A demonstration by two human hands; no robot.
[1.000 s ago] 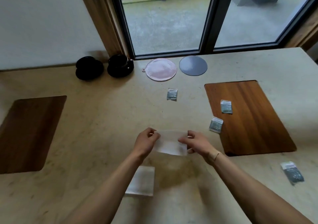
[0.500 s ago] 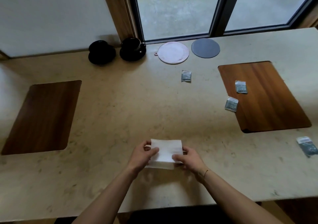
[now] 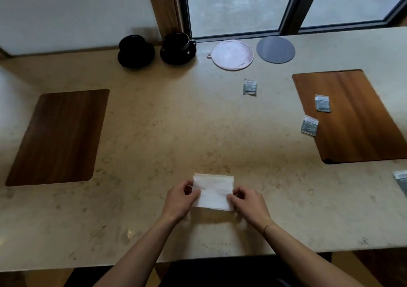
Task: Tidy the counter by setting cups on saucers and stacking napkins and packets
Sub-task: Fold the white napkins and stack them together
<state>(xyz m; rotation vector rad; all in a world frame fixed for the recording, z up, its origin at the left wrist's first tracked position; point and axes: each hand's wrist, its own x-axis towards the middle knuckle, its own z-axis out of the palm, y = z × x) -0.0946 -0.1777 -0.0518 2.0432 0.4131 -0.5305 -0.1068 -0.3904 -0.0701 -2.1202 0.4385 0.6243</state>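
The left hand (image 3: 179, 198) and the right hand (image 3: 250, 203) sit at the lower centre of the frame, one at each short side of a white napkin (image 3: 213, 192). The left hand pinches the napkin's left edge between thumb and curled fingers; the right hand pinches the right edge in the same way. The napkin lies flat or nearly flat on the beige stone surface (image 3: 154, 132), near its front edge. Whether a second napkin lies beneath it cannot be told.

At the upper left of centre, two black cups stand on black saucers: the left cup (image 3: 135, 51) and the right cup (image 3: 178, 47), side by side against the wall. To their right lie a pink round coaster (image 3: 231, 54) and a grey round coaster (image 3: 275, 49).

Small grey packets are scattered on the right half:
- one packet (image 3: 250, 87) on the bare surface below the pink coaster;
- one packet (image 3: 322, 103) on the right wooden mat (image 3: 356, 119);
- one packet (image 3: 309, 125) overlapping that mat's left edge;
- one packet (image 3: 401, 181) cut off by the right frame edge.

A second wooden mat (image 3: 59, 137) lies at the left.
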